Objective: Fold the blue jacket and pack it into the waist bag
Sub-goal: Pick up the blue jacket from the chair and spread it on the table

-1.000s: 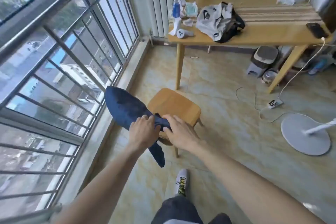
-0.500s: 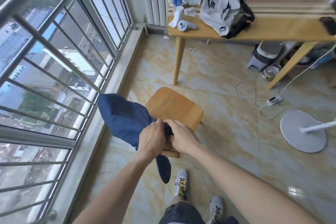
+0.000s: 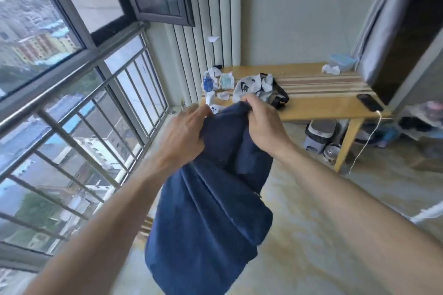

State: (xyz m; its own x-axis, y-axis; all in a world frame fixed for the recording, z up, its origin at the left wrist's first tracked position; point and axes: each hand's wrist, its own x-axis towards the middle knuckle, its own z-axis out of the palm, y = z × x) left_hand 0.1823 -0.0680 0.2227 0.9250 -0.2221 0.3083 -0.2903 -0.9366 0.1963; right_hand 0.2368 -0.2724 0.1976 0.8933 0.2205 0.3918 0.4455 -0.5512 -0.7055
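Note:
The blue jacket (image 3: 208, 211) hangs bunched in front of me, raised to chest height. My left hand (image 3: 184, 132) grips its top edge on the left, and my right hand (image 3: 263, 124) clutches the top on the right. The grey and white waist bag (image 3: 254, 87) with a black strap lies on the wooden table (image 3: 318, 105) straight beyond my hands, partly hidden by them and by the jacket.
A blue bottle (image 3: 208, 82), tissue packs and a white device sit at the table's left end, and a black phone (image 3: 369, 102) lies at its right end. A barred window (image 3: 79, 127) runs along the left. Bins (image 3: 320, 136) and a white cable are under the table.
Both hands lifted the jacket from above the wooden stool up to chest height. My view tilted up toward the table, so the stool and my feet are out of sight.

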